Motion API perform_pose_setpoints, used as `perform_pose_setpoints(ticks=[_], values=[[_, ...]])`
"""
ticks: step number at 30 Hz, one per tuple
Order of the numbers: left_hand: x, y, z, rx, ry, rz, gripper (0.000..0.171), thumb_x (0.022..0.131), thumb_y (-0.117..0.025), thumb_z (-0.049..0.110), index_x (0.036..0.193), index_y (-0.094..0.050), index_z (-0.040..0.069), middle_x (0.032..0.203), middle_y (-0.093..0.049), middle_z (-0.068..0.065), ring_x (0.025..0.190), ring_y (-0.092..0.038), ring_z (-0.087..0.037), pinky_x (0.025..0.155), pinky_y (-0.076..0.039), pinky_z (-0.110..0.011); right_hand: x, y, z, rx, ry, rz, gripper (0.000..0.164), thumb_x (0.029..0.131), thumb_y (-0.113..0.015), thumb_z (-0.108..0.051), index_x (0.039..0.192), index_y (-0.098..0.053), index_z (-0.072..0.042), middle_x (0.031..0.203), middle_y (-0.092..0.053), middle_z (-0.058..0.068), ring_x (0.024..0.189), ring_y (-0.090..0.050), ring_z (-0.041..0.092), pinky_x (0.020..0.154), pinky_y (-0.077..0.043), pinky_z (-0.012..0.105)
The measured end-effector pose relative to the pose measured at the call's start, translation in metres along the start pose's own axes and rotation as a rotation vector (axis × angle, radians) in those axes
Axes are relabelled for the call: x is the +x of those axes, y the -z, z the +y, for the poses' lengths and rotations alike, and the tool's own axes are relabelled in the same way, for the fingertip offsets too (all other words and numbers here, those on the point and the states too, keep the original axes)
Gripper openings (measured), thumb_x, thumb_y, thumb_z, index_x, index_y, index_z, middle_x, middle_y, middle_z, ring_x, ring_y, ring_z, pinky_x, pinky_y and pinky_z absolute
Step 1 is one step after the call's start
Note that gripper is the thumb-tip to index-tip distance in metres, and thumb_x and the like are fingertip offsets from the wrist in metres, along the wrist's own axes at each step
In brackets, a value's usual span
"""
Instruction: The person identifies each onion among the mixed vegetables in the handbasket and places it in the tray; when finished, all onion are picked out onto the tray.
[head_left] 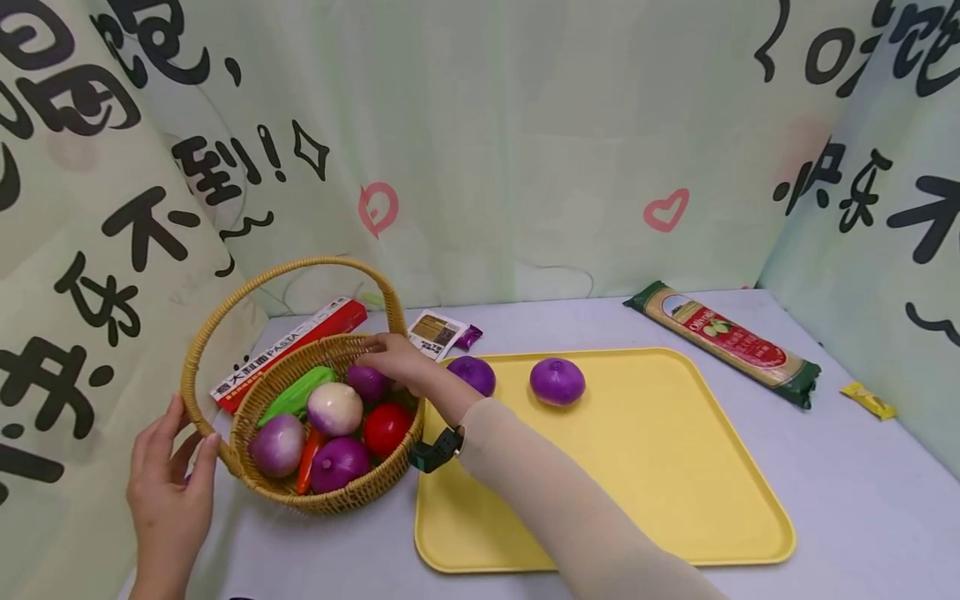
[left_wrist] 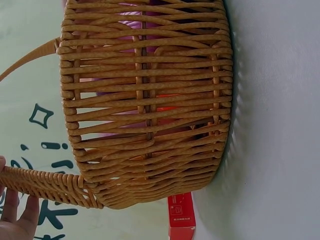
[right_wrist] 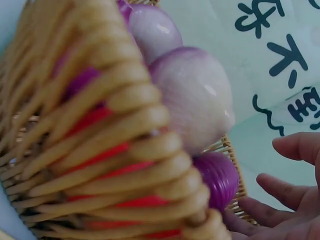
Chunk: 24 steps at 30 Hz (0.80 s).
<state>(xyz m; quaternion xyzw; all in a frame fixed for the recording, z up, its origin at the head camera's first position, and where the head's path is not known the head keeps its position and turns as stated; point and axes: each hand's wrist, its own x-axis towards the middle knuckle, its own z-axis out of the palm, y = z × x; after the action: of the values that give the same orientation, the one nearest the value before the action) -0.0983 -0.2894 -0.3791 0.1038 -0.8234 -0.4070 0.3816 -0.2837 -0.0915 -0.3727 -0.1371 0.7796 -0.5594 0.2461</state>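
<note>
At the left stands a wicker basket [head_left: 352,500] with a tall arched handle [head_left: 197,350]. My left hand [head_left: 171,483] grips the handle's base between thumb and fingers, also visible in the left wrist view. Over the basket's far right rim reaches my right hand [head_left: 397,362], beside a small purple onion [head_left: 368,383]. In the right wrist view its fingers [right_wrist: 285,192] are spread, with the fingertips close to that onion. Around it lie a pale onion [head_left: 334,409], other purple onions [head_left: 340,465], a red tomato [head_left: 387,430], an orange-red pepper-like piece [head_left: 308,462] and a long green vegetable [head_left: 297,395].
A yellow tray [head_left: 630,483] lies right of the basket, with two purple onions [head_left: 557,382] at its far left. Behind the basket are a red pasta box [head_left: 288,354] and a white packet [head_left: 437,335]. A spaghetti bag [head_left: 723,342] and yellow sachet [head_left: 868,401] lie at right.
</note>
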Motion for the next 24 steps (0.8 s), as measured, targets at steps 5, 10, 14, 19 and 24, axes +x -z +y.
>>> perform_pose_setpoints(ticks=[5,10,14,19,24], values=[[0.0,0.001,-0.001,-0.012,-0.023,0.005,0.072,0.082,-0.061,-0.013,0.141,-0.044,0.025,0.117,-0.036,0.032,0.114,-0.043,0.01,0.09,-0.037,0.004,-0.007,0.005,-0.002,0.016,0.02,-0.007,0.043,0.092,-0.057,-0.025,0.132,-0.052,-0.011,0.134,-0.053,0.012,0.115,-0.055,0.029,0.091,-0.053,0.056],[0.0,0.001,-0.002,-0.016,-0.03,0.003,0.072,0.082,-0.061,-0.013,0.141,-0.044,0.025,0.118,-0.036,0.031,0.115,-0.043,0.01,0.091,-0.038,0.003,-0.01,0.007,-0.005,0.027,-0.011,-0.034,0.044,0.092,-0.056,-0.026,0.134,-0.051,-0.01,0.136,-0.049,0.012,0.121,-0.05,0.032,0.096,-0.047,0.063],[0.001,0.001,-0.002,0.0,-0.031,0.008,0.072,0.082,-0.061,-0.013,0.141,-0.044,0.025,0.117,-0.035,0.032,0.114,-0.042,0.011,0.091,-0.038,0.003,-0.007,0.0,-0.005,0.009,-0.015,-0.02,0.05,0.09,-0.059,-0.026,0.135,-0.048,-0.009,0.138,-0.047,0.011,0.122,-0.049,0.028,0.102,-0.045,0.057],[0.001,0.001,-0.002,-0.015,-0.032,0.007,0.071,0.082,-0.061,-0.013,0.14,-0.044,0.024,0.118,-0.036,0.031,0.114,-0.043,0.01,0.091,-0.038,0.003,0.003,-0.011,-0.001,-0.026,0.022,0.072,0.047,0.086,-0.061,-0.021,0.129,-0.053,-0.005,0.131,-0.053,0.011,0.112,-0.053,0.02,0.101,-0.048,0.032],[0.001,0.001,-0.001,-0.023,-0.044,0.004,0.071,0.081,-0.061,-0.014,0.14,-0.045,0.022,0.118,-0.036,0.031,0.114,-0.043,0.011,0.091,-0.038,0.003,0.011,-0.015,0.0,-0.04,0.053,0.118,0.043,0.085,-0.06,-0.015,0.127,-0.057,-0.004,0.128,-0.057,0.011,0.111,-0.054,0.019,0.096,-0.05,0.028]])
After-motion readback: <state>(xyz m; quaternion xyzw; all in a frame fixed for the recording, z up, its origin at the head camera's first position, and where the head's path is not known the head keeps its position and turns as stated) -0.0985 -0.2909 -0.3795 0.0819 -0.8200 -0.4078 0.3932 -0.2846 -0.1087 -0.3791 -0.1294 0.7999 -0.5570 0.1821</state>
